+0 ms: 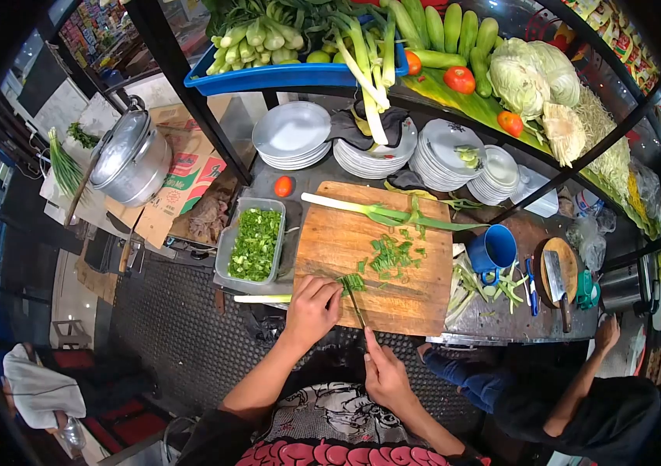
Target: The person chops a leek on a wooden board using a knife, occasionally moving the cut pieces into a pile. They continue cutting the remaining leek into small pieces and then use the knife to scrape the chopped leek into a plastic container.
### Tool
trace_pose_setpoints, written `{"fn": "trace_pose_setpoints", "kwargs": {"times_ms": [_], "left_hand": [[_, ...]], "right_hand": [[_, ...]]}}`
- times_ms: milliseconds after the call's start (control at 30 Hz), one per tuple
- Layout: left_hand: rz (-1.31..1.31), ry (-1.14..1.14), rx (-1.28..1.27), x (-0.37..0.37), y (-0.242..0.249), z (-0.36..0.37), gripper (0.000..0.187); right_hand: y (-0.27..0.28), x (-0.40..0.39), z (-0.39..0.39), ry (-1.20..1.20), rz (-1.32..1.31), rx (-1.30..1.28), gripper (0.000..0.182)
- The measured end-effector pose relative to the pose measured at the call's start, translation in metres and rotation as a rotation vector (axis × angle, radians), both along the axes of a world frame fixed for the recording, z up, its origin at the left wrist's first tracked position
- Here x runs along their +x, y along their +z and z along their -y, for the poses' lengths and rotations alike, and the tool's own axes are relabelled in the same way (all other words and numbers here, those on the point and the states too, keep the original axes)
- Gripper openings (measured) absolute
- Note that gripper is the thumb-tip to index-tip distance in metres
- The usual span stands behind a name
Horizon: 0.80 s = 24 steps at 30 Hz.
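Observation:
My left hand (pixel 315 309) presses a leek or green onion (pixel 264 299) onto the front left of the wooden cutting board (pixel 322 248); its white end sticks out to the left. In my right hand (pixel 385 371) is the handle of a knife (pixel 355 304), whose blade is at the cut green end beside my left fingertips. Chopped green pieces (pixel 392 255) lie mid-board, and another whole stalk (pixel 346 204) lies across the back. A clear container (pixel 277 256) of chopped greens (pixel 256 245) stands left of the board.
Behind the board are a tomato (pixel 283 186) and plate stacks (pixel 291 133). On the right are a blue mug (pixel 492 250), a round board (pixel 571 268) and a cleaver (pixel 555 276). A large pot (pixel 132 159) stands left. Another person (pixel 579 404) is at the lower right.

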<state>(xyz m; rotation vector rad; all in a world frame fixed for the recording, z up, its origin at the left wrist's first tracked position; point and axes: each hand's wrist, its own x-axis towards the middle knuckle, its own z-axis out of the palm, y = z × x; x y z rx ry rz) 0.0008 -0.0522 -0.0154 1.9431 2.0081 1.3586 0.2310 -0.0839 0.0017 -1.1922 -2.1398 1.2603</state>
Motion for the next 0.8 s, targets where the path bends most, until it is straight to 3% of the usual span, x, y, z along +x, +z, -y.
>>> {"fn": "trace_pose_setpoints", "kwargs": {"times_ms": [267, 533, 800], "left_hand": [[0.021, -0.087, -0.02, -0.007, 0.005, 0.003, 0.014], [-0.064, -0.017, -0.004, -0.002, 0.004, 0.001, 0.009], [-0.047, 0.002, 0.015, -0.002, 0.004, 0.0, 0.009]], "right_hand": [[0.016, -0.01, -0.012, 0.051, 0.102, -0.003, 0.066], [0.013, -0.027, -0.017, 0.033, 0.146, 0.119, 0.068], [0.031, 0.042, 0.003, 0.076, 0.107, -0.04, 0.067]]}}
